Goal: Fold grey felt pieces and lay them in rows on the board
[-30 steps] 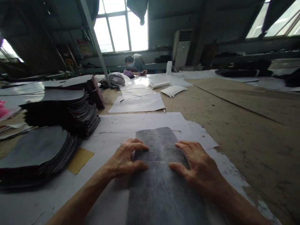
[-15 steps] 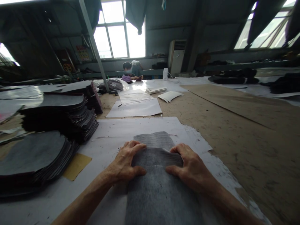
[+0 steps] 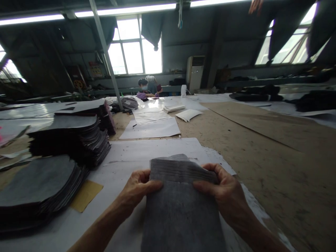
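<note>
A grey fabric-like sheet [image 3: 181, 210] lies lengthwise before me, its far end lifted and showing a band of faint parallel lines. My left hand [image 3: 140, 183] pinches the sheet's left edge, thumb on top and fingers curled beneath. On the opposite edge my right hand [image 3: 223, 185] grips in the same way, with the thumb on the upper face. Behind the raised end, the rounded tip of another grey piece [image 3: 181, 157] shows. Whether the held part is one layer or more I cannot tell.
To the left stand a near stack of grey pieces [image 3: 39, 178] and a taller dark stack [image 3: 70, 136], with a yellow-brown card [image 3: 86, 196] beside them. White paper [image 3: 123, 154] covers the table under my hands. Farther off are white sheets [image 3: 152, 127] and a seated person [image 3: 144, 90].
Both hands have lifted the sheet's far end, and my fingers have moved from lying over the layers to gripping its edges. The view has tilted up slightly.
</note>
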Available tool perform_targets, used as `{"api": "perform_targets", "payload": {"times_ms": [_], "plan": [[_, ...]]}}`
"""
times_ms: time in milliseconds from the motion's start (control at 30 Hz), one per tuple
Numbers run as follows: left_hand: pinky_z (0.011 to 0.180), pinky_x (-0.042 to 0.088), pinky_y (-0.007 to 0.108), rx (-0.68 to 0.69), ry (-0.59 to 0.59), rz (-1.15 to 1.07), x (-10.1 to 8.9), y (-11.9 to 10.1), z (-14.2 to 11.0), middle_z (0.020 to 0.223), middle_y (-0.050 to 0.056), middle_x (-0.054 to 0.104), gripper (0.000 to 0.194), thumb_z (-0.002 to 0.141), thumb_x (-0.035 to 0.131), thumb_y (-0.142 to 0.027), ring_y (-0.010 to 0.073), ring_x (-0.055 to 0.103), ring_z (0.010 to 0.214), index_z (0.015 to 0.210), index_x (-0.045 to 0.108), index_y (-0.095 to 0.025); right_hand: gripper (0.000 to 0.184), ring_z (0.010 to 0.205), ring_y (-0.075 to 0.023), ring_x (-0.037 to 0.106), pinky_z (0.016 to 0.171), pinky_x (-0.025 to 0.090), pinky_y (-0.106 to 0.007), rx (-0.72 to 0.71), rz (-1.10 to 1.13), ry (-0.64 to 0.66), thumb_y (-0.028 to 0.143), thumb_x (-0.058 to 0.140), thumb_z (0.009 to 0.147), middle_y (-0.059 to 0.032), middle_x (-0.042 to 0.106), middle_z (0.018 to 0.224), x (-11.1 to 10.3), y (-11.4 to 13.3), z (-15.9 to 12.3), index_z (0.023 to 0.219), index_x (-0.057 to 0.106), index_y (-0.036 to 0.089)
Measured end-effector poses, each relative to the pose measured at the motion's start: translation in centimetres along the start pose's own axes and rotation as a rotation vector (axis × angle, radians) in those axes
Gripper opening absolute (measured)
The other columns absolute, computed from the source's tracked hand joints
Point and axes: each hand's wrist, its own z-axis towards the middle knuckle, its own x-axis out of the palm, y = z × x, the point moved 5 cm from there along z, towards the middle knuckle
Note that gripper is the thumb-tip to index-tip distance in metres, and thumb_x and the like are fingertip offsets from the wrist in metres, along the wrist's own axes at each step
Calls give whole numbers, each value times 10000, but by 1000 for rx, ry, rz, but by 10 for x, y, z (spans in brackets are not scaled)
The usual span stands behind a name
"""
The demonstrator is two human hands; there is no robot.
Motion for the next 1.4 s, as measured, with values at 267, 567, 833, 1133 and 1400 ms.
{"api": "perform_targets", "payload": {"times_ms": [267, 567, 833, 1133, 1400], "plan": [[715, 465, 261, 247, -172, 18, -2, -8, -8, 825, 25, 699, 248, 664, 700, -240, 189, 602, 784, 902, 698, -171, 238, 722, -233, 644, 645, 499, -325, 172, 272, 380, 294, 651, 680, -66, 695, 790, 17, -5, -6, 856, 656, 134], [646, 464, 279, 83, -111, -194, 4, 15, -2, 737, 58, 682, 244, 646, 701, -276, 181, 597, 667, 843, 700, -133, 227, 786, -206, 645, 746, 509, -301, -558, -148, 111, 212, 666, 682, -8, 704, 861, 4, 27, -22, 904, 701, 245], [640, 425, 206, 344, -280, -15, 4, -10, -15, 732, 5, 651, 154, 593, 725, -150, 135, 552, 690, 746, 720, -169, 232, 686, -237, 649, 643, 527, -310, -173, 5, 220, 270, 667, 673, -14, 697, 733, 16, 10, -21, 885, 699, 182], [659, 467, 288, 148, -234, -64, 6, 3, -11, 707, 38, 673, 148, 651, 689, -264, 192, 596, 672, 746, 717, -154, 277, 743, -237, 657, 682, 529, -342, -87, 128, 355, 296, 666, 673, -46, 707, 856, 21, 13, -18, 936, 696, 216], [649, 469, 294, 8, -107, -353, 19, 8, -10, 725, 60, 681, 224, 665, 672, -310, 188, 603, 646, 822, 715, -155, 250, 860, -254, 640, 834, 490, -354, -620, -252, 72, 240, 677, 660, -15, 702, 913, 9, 23, -29, 906, 716, 257]]}}
